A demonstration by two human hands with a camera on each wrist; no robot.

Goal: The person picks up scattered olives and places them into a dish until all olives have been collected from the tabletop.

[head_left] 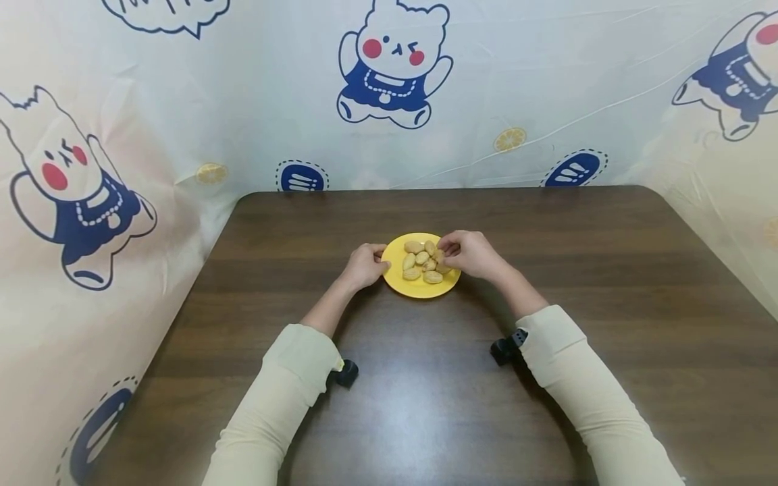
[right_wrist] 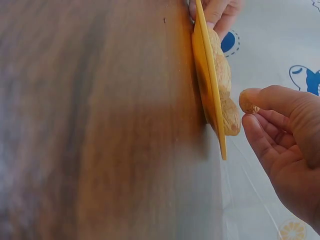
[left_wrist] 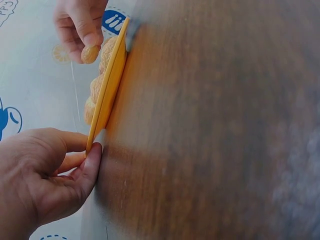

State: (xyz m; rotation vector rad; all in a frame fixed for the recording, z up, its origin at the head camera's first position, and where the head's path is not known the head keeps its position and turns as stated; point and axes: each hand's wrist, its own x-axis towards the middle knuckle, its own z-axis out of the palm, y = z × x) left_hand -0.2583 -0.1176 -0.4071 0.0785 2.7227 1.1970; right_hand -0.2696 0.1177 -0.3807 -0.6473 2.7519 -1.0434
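A round yellow plate (head_left: 419,291) stands toward the far side of the table, bearing several oval tan nuts (head_left: 411,274) with wrinkled shells. My left hand (head_left: 365,266) grips its left rim between thumb and fingers. Above the plate's right part, my right hand (head_left: 475,254) pinches one nut (right_wrist: 246,102) between thumb and fingertips. In the right wrist view a gap shows between that nut and those on the plate. The left wrist view sees the plate edge-on, with the right hand (left_wrist: 82,30) beyond it.
The dark wood-grain table (head_left: 419,405) reaches back to a pale curtain (head_left: 267,101) printed with cartoon animals, which also runs along both sides. Small black devices (head_left: 504,349) are strapped near both wrists, at the sleeve cuffs.
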